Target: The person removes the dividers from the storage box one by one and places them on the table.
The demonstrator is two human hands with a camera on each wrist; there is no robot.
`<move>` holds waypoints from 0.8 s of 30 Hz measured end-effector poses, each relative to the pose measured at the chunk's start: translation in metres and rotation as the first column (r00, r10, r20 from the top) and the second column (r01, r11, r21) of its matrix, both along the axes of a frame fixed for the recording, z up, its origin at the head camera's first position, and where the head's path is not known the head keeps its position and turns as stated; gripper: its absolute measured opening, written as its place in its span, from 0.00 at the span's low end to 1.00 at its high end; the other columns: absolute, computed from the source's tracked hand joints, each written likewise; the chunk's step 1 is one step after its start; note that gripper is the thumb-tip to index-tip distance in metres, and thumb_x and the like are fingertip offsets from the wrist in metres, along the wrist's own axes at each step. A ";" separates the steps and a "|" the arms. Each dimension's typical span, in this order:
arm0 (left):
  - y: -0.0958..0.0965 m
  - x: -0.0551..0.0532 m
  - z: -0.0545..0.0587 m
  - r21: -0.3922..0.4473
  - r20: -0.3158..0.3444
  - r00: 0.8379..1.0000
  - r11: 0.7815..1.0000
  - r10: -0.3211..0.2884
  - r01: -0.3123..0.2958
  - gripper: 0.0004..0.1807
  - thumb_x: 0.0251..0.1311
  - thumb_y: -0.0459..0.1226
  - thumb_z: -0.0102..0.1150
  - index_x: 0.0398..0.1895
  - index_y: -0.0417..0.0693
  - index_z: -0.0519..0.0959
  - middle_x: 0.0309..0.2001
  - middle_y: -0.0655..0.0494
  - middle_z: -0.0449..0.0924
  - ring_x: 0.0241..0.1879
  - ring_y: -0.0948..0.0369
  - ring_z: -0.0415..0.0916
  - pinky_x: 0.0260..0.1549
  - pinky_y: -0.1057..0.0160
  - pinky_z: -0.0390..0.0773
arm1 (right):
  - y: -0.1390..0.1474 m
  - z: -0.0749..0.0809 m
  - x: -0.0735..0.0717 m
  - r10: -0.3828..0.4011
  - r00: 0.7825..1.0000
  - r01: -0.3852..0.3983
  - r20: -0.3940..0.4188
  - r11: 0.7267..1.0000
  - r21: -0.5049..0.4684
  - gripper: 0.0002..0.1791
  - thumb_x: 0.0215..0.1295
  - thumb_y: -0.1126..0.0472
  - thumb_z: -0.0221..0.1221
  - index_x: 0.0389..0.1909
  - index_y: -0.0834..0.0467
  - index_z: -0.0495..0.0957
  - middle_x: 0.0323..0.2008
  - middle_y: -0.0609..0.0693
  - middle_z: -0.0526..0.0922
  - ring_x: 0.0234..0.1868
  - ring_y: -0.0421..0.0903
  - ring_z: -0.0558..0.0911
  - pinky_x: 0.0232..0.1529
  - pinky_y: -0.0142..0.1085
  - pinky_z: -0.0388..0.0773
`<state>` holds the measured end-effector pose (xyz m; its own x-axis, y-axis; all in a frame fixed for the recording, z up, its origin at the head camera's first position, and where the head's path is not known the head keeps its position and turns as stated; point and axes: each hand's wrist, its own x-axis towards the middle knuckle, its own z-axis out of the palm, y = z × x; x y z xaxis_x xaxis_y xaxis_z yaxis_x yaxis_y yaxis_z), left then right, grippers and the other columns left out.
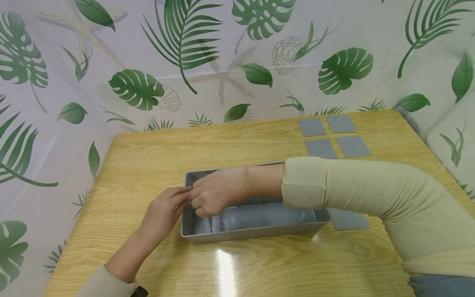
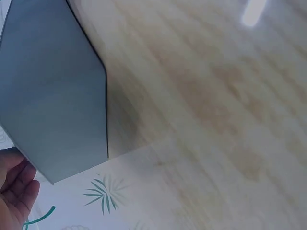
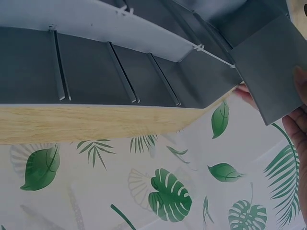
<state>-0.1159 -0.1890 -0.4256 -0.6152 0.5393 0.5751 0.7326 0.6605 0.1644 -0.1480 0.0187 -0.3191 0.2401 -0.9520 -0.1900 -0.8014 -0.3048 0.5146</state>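
A long grey divided box (image 1: 256, 235) lies across the table. My right hand (image 1: 217, 194) reaches over its left end, back of the hand upward. In the right wrist view it pinches a square grey panel (image 3: 273, 67), which stands tilted above the compartments at that end. Close against the right hand, my left hand (image 1: 163, 210) has its fingertips right at the box's end rim. The left wrist view shows the left fingers (image 2: 21, 191) bent beside the upper edge of the end wall (image 2: 57, 139); I cannot tell whether they grip the rim or the panel.
Several grey square panels, one of them at the back right (image 1: 353, 146), lie flat on the wooden table (image 1: 156, 156). Another panel (image 1: 349, 219) lies by the box's right end. Paired slot ridges (image 3: 122, 72) line the box's inner walls. A leaf-patterned cloth (image 1: 208, 49) hangs behind the table.
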 end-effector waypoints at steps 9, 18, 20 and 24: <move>0.003 -0.007 0.013 -0.134 0.167 0.983 0.990 0.073 -0.050 0.06 0.45 0.27 0.69 0.26 0.44 0.83 0.27 0.58 0.77 0.29 0.62 0.71 0.28 0.68 0.73 | 0.000 -0.001 0.001 0.001 1.000 -0.002 -0.014 1.000 -0.010 0.10 0.69 0.64 0.49 0.37 0.53 0.80 0.38 0.44 0.82 0.36 0.40 0.76 0.39 0.30 0.69; 0.006 -0.011 0.021 -0.181 0.207 0.977 0.983 0.040 -0.001 0.05 0.46 0.26 0.67 0.24 0.43 0.82 0.24 0.58 0.75 0.26 0.63 0.68 0.26 0.68 0.71 | -0.002 -0.001 -0.001 -0.004 1.000 0.004 0.023 1.000 -0.004 0.10 0.69 0.64 0.49 0.35 0.53 0.79 0.35 0.44 0.81 0.34 0.41 0.75 0.38 0.30 0.68; 0.006 -0.012 0.022 -0.192 0.200 0.979 0.981 0.028 0.012 0.05 0.47 0.26 0.67 0.23 0.43 0.82 0.23 0.58 0.74 0.25 0.63 0.67 0.25 0.69 0.69 | -0.002 -0.001 -0.002 -0.003 1.000 0.003 0.025 1.000 -0.007 0.10 0.69 0.64 0.49 0.34 0.52 0.79 0.34 0.44 0.81 0.33 0.41 0.75 0.38 0.30 0.68; 0.008 -0.014 0.024 -0.216 0.189 0.982 0.976 0.017 0.025 0.06 0.46 0.27 0.68 0.20 0.44 0.81 0.20 0.59 0.71 0.22 0.64 0.64 0.23 0.70 0.66 | -0.003 0.000 -0.003 -0.005 1.000 0.005 0.022 1.000 -0.007 0.10 0.69 0.63 0.50 0.32 0.52 0.79 0.33 0.43 0.81 0.34 0.41 0.75 0.39 0.30 0.68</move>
<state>-0.1296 -0.1812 -0.4020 -0.6989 0.6405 0.3183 0.7048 0.6926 0.1535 -0.1508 0.0161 -0.3192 0.2392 -0.9546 -0.1776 -0.8140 -0.2968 0.4993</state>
